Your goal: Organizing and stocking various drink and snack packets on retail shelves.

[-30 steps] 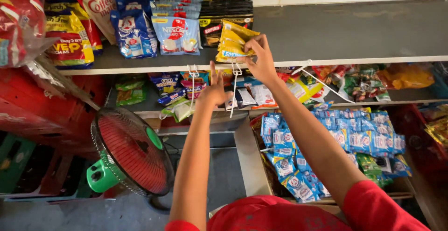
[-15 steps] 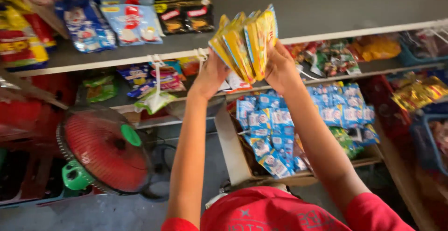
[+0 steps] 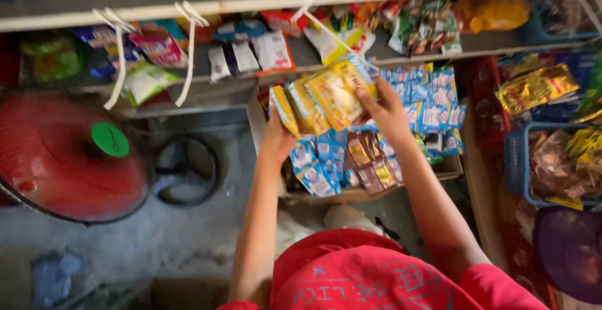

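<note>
Yellow snack packets (image 3: 329, 97), a fanned bunch, are pinched between my left hand (image 3: 276, 136) underneath and my right hand (image 3: 384, 106) at the top edge. They're off the shelf (image 3: 251, 0) but not set down, held above the cardboard box (image 3: 370, 188) of blue sachets. A red fan (image 3: 56, 159) stands on the concrete floor.

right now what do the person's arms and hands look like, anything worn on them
Both arms are bare from the short red sleeves down. The left hand and right hand are bare too: no gloves, and no watch, band or ring that I can make out in this slightly blurred view. The red shirt has pale printed lettering across the front.
</note>
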